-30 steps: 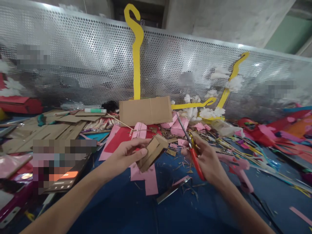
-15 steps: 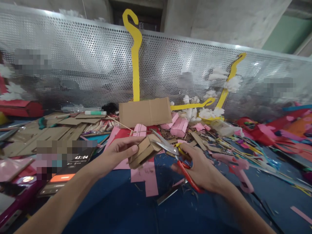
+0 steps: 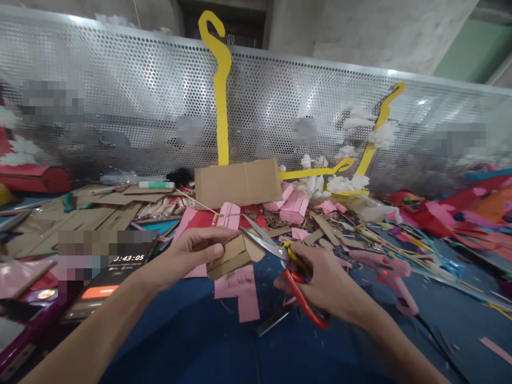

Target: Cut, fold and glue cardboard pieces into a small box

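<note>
Head view shows hands [image 3: 197, 249] [image 3: 326, 280] above a littered blue tabletop [image 3: 208, 336], perforated panel [image 3: 152, 101] behind.

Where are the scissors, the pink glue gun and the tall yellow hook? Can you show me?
Scissors [image 3: 279, 250]: head view, on the metal blades near the handles.
Pink glue gun [image 3: 394, 272]: head view, on its body.
Tall yellow hook [image 3: 221, 106]: head view, on its long stem.
</note>
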A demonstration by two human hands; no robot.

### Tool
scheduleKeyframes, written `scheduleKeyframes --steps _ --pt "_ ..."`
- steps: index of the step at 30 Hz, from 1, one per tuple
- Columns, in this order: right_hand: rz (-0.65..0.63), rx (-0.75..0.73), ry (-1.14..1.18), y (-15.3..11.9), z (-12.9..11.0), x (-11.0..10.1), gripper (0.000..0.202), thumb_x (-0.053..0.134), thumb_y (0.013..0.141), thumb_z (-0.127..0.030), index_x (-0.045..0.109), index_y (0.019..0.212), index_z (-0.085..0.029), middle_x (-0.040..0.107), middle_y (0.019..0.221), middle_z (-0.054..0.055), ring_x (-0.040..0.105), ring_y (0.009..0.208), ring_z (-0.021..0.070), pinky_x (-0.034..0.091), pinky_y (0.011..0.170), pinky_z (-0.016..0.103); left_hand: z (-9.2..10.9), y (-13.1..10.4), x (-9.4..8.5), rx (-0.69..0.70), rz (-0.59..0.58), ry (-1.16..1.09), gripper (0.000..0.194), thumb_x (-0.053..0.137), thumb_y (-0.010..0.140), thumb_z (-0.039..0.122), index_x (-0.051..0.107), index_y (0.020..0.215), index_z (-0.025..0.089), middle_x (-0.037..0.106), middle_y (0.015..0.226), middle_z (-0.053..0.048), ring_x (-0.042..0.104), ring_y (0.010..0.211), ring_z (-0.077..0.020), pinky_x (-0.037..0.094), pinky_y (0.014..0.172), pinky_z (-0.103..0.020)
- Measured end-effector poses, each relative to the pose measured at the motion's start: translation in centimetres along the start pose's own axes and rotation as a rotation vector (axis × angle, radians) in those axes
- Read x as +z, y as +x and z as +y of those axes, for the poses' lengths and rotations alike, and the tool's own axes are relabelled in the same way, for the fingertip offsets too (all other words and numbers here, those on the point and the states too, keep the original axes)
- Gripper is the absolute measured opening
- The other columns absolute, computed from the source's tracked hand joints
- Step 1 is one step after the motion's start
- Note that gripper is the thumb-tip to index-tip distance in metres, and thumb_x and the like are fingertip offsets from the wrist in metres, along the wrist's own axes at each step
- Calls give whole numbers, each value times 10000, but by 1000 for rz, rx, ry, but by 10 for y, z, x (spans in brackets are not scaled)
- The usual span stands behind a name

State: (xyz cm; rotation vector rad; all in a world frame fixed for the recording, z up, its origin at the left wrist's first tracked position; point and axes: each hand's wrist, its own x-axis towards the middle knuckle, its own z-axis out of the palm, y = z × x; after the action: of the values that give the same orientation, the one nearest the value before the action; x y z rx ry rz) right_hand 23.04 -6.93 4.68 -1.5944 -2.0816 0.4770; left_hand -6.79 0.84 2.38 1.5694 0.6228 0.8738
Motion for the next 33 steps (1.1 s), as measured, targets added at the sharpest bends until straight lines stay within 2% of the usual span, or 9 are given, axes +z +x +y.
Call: scheduleKeyframes --steps 5,9,14,19,24,27,33 --pt "-14 29 47 1 -3 1 442 808 780 -444 428 695 -234 453 595 -77 344 564 110 246 500 259 1 0 -1 16 -8 -2 375 768 893 444 770 1244 315 771 1185 -67 671 1087 -230 539 912 -327" --pt "-13 70 77 2 -4 2 432 833 749 -415 446 686 -233 449 577 -82 338 563 111 251 497 259 0 0 -2 7 -16 5 359 744 915 423 760 1259 318 776 1162 -58 676 1032 -211 536 854 -303" --pt "-10 84 90 1 -1 3 424 851 726 -423 480 679 -224 433 571 -84 333 566 110 249 496 254 1 0 -5 -7 -10 13 370 735 924 402 762 1264 258 782 1144 -90 676 1062 -243 527 881 -322" --pt "-21 90 162 2 2 5 421 858 722 -420 493 669 -216 412 579 -90 330 570 104 251 497 247 1 0 -5 -8 4 -17 376 753 908 416 769 1251 262 795 1027 -75 687 953 -227 527 795 -301" --pt "-39 130 335 2 0 5 390 861 704 -419 529 681 -216 418 597 -86 360 561 103 271 493 236 5 1 -2 -5 31 -55 357 801 862 432 803 1177 263 767 844 -52 683 936 -221 533 818 -298" --pt "-35 146 393 2 -2 6 385 865 684 -412 533 668 -217 399 598 -84 352 556 103 279 481 231 9 1 0 -15 22 -61 374 798 861 445 802 1182 253 730 737 -36 673 853 -210 534 788 -298" --pt "-14 131 371 1 -1 6 387 849 695 -400 510 650 -220 368 590 -87 329 549 100 268 471 227 9 0 0 -22 -20 -148 344 804 858 442 810 1155 269 710 710 2 541 577 -105 513 714 -261"
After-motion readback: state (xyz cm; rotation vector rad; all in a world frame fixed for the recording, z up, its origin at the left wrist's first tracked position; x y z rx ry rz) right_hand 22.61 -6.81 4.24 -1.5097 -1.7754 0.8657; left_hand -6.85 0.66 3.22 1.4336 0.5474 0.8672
